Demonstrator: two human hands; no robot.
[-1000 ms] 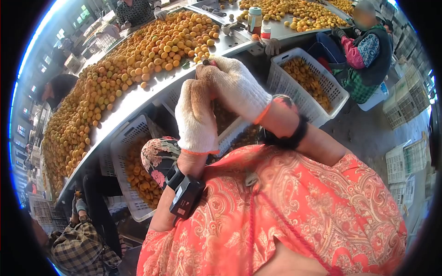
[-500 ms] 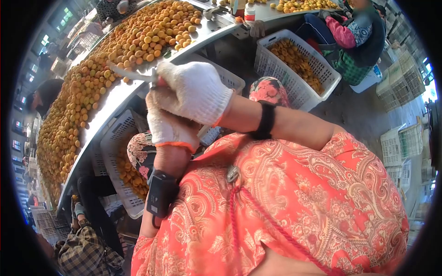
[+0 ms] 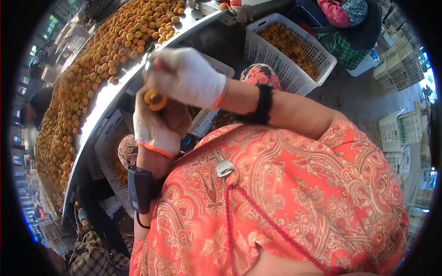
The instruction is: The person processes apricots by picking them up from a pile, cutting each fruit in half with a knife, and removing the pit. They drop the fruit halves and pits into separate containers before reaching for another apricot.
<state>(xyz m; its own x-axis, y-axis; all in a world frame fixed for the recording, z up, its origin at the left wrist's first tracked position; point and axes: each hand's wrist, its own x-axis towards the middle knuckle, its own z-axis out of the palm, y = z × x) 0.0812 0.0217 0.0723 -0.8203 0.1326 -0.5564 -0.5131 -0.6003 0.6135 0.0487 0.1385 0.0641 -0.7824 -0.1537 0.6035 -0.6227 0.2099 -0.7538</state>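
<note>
At the upper left of the frame we see a long metal surface [image 3: 103, 103] heaped with small orange fruits [image 3: 87, 69]. Below its edge, at the left, a white basket [image 3: 105, 140] stands with more of them inside. Just right of that we find the left hand [image 3: 156, 122] in a stained white glove, with a black device [image 3: 139, 189] strapped to the forearm. Its fingers [image 3: 172, 117] are curled around one orange fruit [image 3: 154, 99], held up left of centre with its cut, hollowed face towards us. Directly above it and touching it is the right hand [image 3: 186, 78], also gloved. Its fingers are folded into a fist, but the blur keeps us from telling whether they grip anything. A black band [image 3: 264, 103] circles that wrist. Lower, near the centre, a key [image 3: 224, 166] hangs on a red cord [image 3: 258, 216] over the patterned shirt. At the upper centre right a second basket [image 3: 322, 62] holds fruit, beside a seated person [image 3: 354, 23]. Empty crates [image 3: 400, 133] are stacked at the far right.
</note>
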